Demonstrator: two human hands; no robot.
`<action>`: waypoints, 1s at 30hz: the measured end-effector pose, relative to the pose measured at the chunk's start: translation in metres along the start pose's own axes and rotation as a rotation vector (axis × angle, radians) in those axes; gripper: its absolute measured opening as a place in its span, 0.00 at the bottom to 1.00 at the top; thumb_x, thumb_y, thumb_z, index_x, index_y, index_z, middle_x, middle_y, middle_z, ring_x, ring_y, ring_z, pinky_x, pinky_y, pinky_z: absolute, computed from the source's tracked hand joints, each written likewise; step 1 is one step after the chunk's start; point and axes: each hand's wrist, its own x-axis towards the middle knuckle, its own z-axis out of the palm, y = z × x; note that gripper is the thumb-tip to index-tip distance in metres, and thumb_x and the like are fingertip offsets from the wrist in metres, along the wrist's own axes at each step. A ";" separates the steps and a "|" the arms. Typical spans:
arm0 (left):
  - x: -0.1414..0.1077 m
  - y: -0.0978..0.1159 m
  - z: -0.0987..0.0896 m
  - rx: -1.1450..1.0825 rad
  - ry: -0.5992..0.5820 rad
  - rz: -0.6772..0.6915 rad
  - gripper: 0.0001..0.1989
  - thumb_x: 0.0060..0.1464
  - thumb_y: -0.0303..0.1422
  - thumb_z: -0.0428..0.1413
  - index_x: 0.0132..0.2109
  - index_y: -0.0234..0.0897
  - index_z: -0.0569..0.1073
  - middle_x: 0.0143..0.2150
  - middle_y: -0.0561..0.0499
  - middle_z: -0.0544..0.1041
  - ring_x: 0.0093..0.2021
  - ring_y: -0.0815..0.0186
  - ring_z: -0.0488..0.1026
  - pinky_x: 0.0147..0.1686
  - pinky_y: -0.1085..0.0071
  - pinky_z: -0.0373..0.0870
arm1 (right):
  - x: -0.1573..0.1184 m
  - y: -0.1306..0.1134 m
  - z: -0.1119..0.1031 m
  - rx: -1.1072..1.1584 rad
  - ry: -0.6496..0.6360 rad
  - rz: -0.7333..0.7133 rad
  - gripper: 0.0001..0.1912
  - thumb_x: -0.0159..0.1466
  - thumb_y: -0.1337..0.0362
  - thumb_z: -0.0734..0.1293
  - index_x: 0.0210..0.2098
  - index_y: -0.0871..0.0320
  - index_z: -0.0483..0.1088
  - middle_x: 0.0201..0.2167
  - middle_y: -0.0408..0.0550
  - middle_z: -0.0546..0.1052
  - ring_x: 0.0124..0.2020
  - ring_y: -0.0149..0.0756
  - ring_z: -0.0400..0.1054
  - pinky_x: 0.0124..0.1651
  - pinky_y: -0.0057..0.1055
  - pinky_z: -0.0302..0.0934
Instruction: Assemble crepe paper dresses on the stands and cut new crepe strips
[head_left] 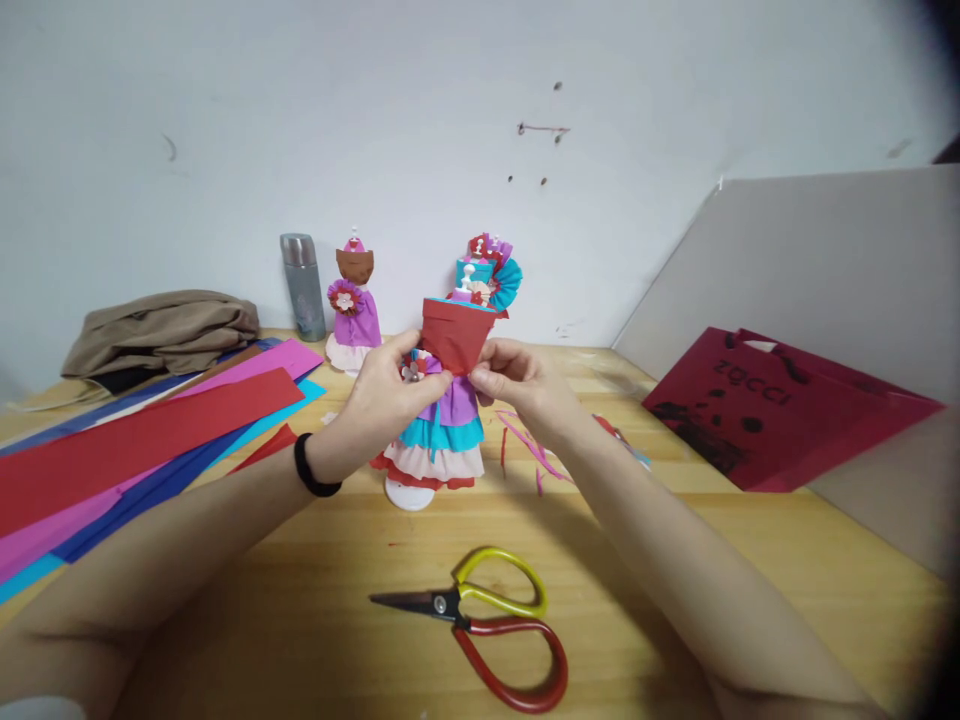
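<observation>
A small doll-sized dress form in a tiered paper dress stands before me, its ruffled skirt [442,440] layered in purple, turquoise, pale pink and red. A red paper piece [456,335] with a turquoise top edge wraps its bodice, below the white neck knob [469,272]. On the left side of the waist, my left hand [394,385] is closed, its thumb pressing the red paper's lower edge. My right hand [521,382] pinches the same paper at the right side of the waist. Fingers behind the form are hidden. A flower [412,369] sits beside my left thumb.
Scissors [450,606] lie in front. Coloured paper strips [165,435], brown cloth [161,335] and a flask [303,290] are on the left. Two other dressed forms, one purple [356,315], stand behind. Pink scraps [534,450] and a red bag [772,410] are on the right.
</observation>
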 end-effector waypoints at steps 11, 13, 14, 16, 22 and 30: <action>-0.001 0.001 0.001 0.068 -0.002 -0.027 0.11 0.48 0.31 0.58 0.40 0.32 0.73 0.31 0.52 0.74 0.27 0.69 0.66 0.27 0.73 0.64 | -0.004 -0.002 0.011 -0.059 0.120 -0.058 0.13 0.49 0.59 0.72 0.21 0.57 0.64 0.18 0.37 0.65 0.19 0.25 0.56 0.24 0.27 0.53; -0.002 0.002 0.002 0.089 0.003 -0.021 0.10 0.48 0.30 0.57 0.39 0.32 0.73 0.30 0.52 0.73 0.27 0.70 0.65 0.26 0.73 0.63 | -0.005 -0.001 0.013 -0.109 0.149 -0.065 0.14 0.49 0.58 0.71 0.21 0.56 0.62 0.17 0.37 0.64 0.20 0.26 0.56 0.24 0.27 0.52; -0.003 0.003 0.002 0.103 0.010 -0.013 0.09 0.48 0.30 0.57 0.39 0.33 0.73 0.29 0.53 0.72 0.27 0.70 0.65 0.26 0.73 0.63 | -0.006 -0.001 0.014 -0.151 0.174 -0.078 0.14 0.49 0.58 0.71 0.21 0.56 0.61 0.17 0.37 0.63 0.20 0.26 0.56 0.24 0.28 0.51; -0.004 0.005 0.003 0.137 0.029 0.012 0.06 0.48 0.28 0.57 0.36 0.33 0.72 0.27 0.55 0.70 0.26 0.72 0.63 0.26 0.74 0.61 | -0.009 0.000 0.018 -0.269 0.239 -0.114 0.13 0.51 0.58 0.69 0.21 0.55 0.59 0.18 0.37 0.62 0.20 0.27 0.55 0.25 0.28 0.51; -0.007 0.010 0.006 0.178 0.059 0.055 0.04 0.47 0.25 0.56 0.34 0.34 0.71 0.25 0.59 0.65 0.24 0.74 0.58 0.24 0.76 0.59 | -0.019 -0.003 0.028 -0.596 0.332 -0.255 0.07 0.55 0.63 0.62 0.22 0.55 0.59 0.18 0.38 0.61 0.21 0.28 0.55 0.27 0.29 0.49; -0.007 0.009 0.004 0.176 0.038 0.039 0.06 0.48 0.26 0.56 0.37 0.34 0.72 0.27 0.57 0.68 0.25 0.73 0.61 0.24 0.75 0.59 | -0.011 0.003 0.019 -0.335 0.218 -0.148 0.11 0.52 0.57 0.63 0.21 0.54 0.58 0.18 0.38 0.60 0.20 0.28 0.54 0.25 0.29 0.49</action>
